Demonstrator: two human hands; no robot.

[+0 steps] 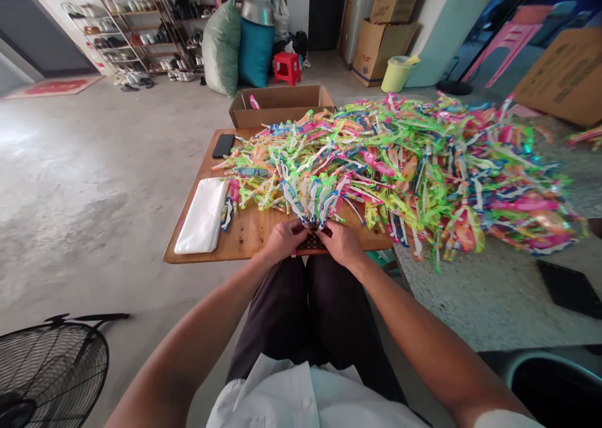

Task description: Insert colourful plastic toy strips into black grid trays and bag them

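A fanned bunch of colourful plastic pieces [313,199] with white, wavy strips stands upright at the table's front edge, its base near a dark latticed holder [312,238]. My left hand [283,240] closes its thumb and fingers on the base from the left. From the right, my right hand [343,243] pinches the same base. Exactly what the pieces are I cannot make out. Behind the bunch lies a large heap of similar pieces [423,158] in green, pink, orange, yellow and blue. A few loose ones [229,208] rest left of my hands.
On the wooden table [249,230] lie a stack of clear plastic bags [202,216] and a black phone [223,145]. An open cardboard box [282,107] is behind. The heap spreads onto a stone slab [470,302]. A fan [47,371] stands at lower left.
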